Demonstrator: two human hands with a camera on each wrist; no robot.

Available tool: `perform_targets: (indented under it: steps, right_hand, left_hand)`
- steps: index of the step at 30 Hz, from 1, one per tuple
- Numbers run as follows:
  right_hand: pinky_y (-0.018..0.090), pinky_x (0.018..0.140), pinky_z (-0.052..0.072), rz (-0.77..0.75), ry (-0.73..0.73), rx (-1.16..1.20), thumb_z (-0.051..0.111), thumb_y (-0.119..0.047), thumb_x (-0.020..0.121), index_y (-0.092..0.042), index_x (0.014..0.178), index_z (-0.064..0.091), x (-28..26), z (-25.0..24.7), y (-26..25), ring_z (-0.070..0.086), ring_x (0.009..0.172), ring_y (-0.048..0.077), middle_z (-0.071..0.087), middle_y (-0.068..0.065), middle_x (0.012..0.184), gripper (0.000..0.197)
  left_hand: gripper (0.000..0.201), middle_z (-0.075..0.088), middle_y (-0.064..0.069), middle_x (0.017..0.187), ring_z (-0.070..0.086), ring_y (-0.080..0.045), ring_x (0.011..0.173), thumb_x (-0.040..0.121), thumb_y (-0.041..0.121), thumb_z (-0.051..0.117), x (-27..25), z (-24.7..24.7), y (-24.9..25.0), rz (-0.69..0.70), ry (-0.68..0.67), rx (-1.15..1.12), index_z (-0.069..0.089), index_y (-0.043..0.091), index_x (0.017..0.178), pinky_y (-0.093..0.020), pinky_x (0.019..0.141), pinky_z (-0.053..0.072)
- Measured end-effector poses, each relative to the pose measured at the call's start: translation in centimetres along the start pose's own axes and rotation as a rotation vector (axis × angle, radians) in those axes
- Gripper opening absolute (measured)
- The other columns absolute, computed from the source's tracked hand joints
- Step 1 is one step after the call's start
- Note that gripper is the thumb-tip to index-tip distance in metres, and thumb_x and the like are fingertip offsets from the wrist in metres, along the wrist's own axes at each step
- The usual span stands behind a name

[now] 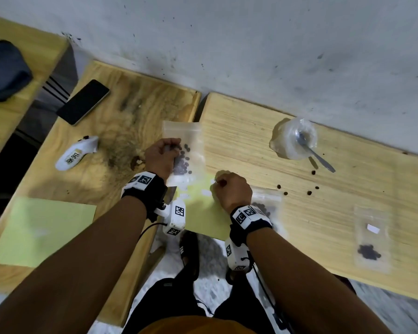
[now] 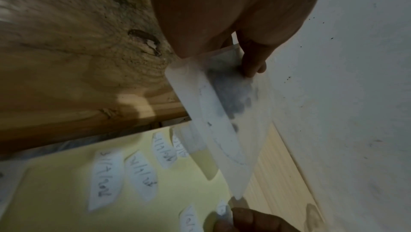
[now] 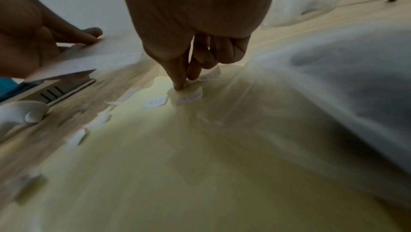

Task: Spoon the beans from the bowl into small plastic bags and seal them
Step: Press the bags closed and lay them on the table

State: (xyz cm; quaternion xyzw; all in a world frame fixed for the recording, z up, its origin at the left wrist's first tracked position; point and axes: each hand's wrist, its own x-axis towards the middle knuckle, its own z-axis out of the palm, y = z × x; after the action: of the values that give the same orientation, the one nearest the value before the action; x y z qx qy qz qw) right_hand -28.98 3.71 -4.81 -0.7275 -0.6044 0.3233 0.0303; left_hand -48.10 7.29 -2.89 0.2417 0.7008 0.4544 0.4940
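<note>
My left hand (image 1: 165,154) grips a clear zip bag (image 1: 190,150) with dark beans in it, lifted over the gap between the two tables; in the left wrist view its fingers (image 2: 252,61) curl round the bag (image 2: 224,112). Fingers curled, my right hand (image 1: 223,185) pinches the edge of a white handwritten label (image 3: 189,97) on a yellow sheet (image 1: 203,215). The clear bowl (image 1: 293,138), wrapped in plastic, holds the metal spoon (image 1: 316,155) at the back right.
Two more bags of beans lie on the right table, one under my right wrist (image 1: 267,203) and one at the far right (image 1: 372,239). Loose beans (image 1: 309,193) are scattered there. A phone (image 1: 83,102), a white device (image 1: 76,154) and a second yellow sheet (image 1: 44,232) are on the left table.
</note>
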Motion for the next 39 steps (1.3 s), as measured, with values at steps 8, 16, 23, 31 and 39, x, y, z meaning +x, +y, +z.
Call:
perform_targets:
  steps: [8,16,23,31,39]
  right_hand:
    - [0.02,0.068,0.044,0.116,-0.067,0.267,0.071,-0.035,0.079,-0.025,0.082,0.071,0.9,-0.6,-0.1,0.063,0.077,0.011,0.068,-0.014,0.078,0.011]
    - [0.024,0.064,0.048,0.147,-0.013,0.762,0.085,-0.005,0.071,-0.011,0.071,0.066,0.2,-3.7,1.0,0.058,0.063,0.012,0.066,0.001,0.07,0.02]
    - [0.008,0.042,0.036,0.045,0.001,1.02,0.079,0.007,0.075,-0.004,0.093,0.072,-2.5,-11.1,2.6,0.049,0.04,-0.002,0.061,-0.014,0.051,0.022]
    - [0.014,0.051,0.045,0.024,0.053,0.812,0.087,0.006,0.065,-0.008,0.067,0.067,-3.4,-15.7,7.5,0.064,0.055,0.007,0.068,0.004,0.065,0.025]
    - [0.022,0.06,0.052,-0.015,0.129,0.688,0.086,0.005,0.065,0.001,0.066,0.07,-3.3,-18.6,11.6,0.065,0.057,0.016,0.071,0.014,0.068,0.017]
  left_hand:
    - [0.027,0.066,-0.008,0.086,0.061,-0.019,0.079,0.085,-0.012,0.053,0.1,-0.4,-0.5,0.038,-0.026,-0.021,0.068,0.003,0.103,-0.03,0.075,0.055]
    - [0.025,0.066,-0.007,0.088,0.062,-0.011,0.077,0.085,-0.011,0.057,-1.1,1.3,-0.5,0.074,-0.071,-0.019,0.068,0.005,0.101,-0.016,0.065,0.052]
    - [0.026,0.069,0.009,0.097,0.063,-0.008,0.093,0.083,-0.01,0.06,-5.4,5.9,0.2,0.147,-0.242,0.122,0.07,0.011,0.095,-0.012,0.068,0.049]
    - [0.039,0.06,0.008,0.113,0.05,-0.012,0.112,0.078,-0.004,0.068,-11.8,13.0,0.7,0.267,-0.492,0.285,0.06,0.024,0.103,-0.023,0.08,0.044]
    - [0.045,0.056,0.004,0.124,0.048,-0.017,0.122,0.076,-0.006,0.068,-14.4,18.3,0.6,0.244,-0.535,0.254,0.057,0.025,0.107,-0.032,0.088,0.045]
